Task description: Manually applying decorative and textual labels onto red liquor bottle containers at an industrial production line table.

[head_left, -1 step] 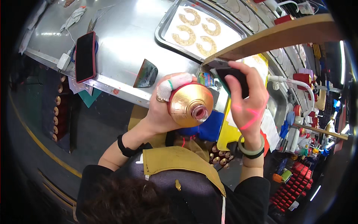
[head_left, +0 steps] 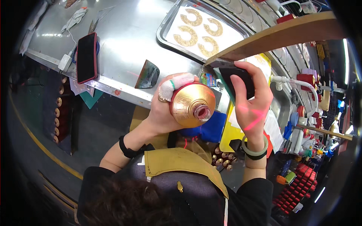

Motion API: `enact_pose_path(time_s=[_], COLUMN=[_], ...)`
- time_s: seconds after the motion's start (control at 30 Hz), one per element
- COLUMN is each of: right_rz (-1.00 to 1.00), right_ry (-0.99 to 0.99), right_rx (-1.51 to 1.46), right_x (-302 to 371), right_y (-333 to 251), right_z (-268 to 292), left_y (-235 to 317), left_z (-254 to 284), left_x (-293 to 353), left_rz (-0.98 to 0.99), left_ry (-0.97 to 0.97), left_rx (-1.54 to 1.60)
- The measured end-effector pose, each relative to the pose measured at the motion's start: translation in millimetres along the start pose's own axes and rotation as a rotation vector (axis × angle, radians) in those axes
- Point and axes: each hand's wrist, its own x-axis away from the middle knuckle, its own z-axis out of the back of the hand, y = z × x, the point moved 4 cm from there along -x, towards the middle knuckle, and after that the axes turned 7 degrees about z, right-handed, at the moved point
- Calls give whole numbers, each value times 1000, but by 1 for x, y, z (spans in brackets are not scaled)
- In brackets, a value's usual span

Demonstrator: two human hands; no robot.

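Note:
My left hand (head_left: pixel 160 107) is wrapped round a bottle (head_left: pixel 191 101) with a red body, a gold embossed shoulder and an uncapped clear neck tilted toward me. A white knit cover with a green band sits on one finger of that hand. My right hand (head_left: pixel 253 101) grips a flat black scraper-like piece (head_left: pixel 238 79) with a teal edge, between thumb and fingers. It is held to the right of the bottle, apart from it. A dark, glossy curved piece (head_left: pixel 148 74) lies near the table edge, beyond my left hand.
On the metal table (head_left: pixel 124 41) lie a phone (head_left: pixel 86 57) and a tray (head_left: pixel 164 33) with several gold C-shaped foil pieces (head_left: pixel 192 17). A wooden board (head_left: pixel 271 35) juts in at right. Behind it are a white tap pipe (head_left: pixel 298 82) and a sink (head_left: pixel 281 103).
My right hand has shifted very slightly, turning the black piece so more of its teal edge shows. The left hand and bottle have hardly moved.

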Motion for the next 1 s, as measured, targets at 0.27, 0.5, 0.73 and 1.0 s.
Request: enact_pose_path(time_s=[0.27,0.5,0.73,1.0], right_rz=[89,652,817,718], right_ry=[47,109,-54,-15], right_rx=[250,80,143,189], right_x=[2,7,37,33], right_y=[14,-27,-69,-63], right_z=[1,13,-9,-13], left_y=[-16,-9,-44,-15], left_z=[8,2,-16,-22], left_x=[-9,-24,-4,-4], left_rz=[258,-67,170,-298], left_ry=[-41,-73,218,296], left_rx=[-158,-124,272,-315])
